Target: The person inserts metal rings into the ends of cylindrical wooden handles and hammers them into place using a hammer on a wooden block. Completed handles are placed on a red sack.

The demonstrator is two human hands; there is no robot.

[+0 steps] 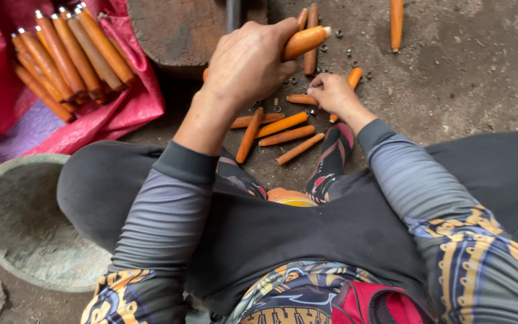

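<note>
My left hand (248, 60) is wrapped around an orange wooden handle (304, 41) with a metal-ringed tip, held above the ground. My right hand (331, 93) reaches down to the dirt floor, fingers pinched by a small metal ring among loose orange handles (282, 125); whether it grips one I cannot tell. Several more handles lie scattered between my feet. A bundle of finished handles with metal tips (70, 57) rests on a red cloth (133, 105) at upper left.
A dark wooden block (175, 30) with an upright metal rod (232, 13) stands ahead of my left hand. A grey stone bowl (13, 222) sits at lower left. Small metal rings (350, 54) dot the ground; one stray handle (396, 23) lies far right.
</note>
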